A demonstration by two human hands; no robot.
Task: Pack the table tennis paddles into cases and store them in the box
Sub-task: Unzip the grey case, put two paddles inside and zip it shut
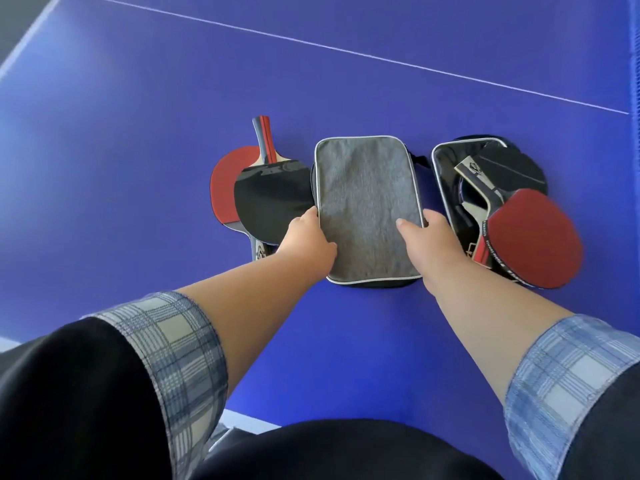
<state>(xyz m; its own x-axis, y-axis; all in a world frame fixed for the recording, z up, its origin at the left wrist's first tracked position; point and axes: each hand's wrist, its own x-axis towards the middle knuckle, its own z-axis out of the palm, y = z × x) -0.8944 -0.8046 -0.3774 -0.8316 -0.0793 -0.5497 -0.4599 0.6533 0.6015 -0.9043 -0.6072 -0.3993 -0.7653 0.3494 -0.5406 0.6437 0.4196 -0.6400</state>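
Nearest the camera, two rolled plaid cuffs frame bare forearms that reach forward over the blue table (pixel 138 168). The left hand (pixel 306 233) clasps the left edge of the grey case (pixel 367 202), thumb lying on the cloth and fingers tucked round the side. The right hand (pixel 427 242) holds the opposite edge the same way, thumb on top and fingers curled over the pale piping. The grey case lies flat and closed between them in the middle of the table, a rounded rectangle of heathered cloth with a dark underside showing at its near end. Just left of it sit two stacked paddles: a black-faced paddle (pixel 273 199), handle pointing away, rests on a red-faced paddle (pixel 223 181) whose handle points toward the person. To the right an open black case (pixel 446 174) holds more paddles, with a red paddle (pixel 533 237) lying partly out over its near edge and a black blade (pixel 512 164) behind it. Farther off, a white line (pixel 346 50) crosses the table.
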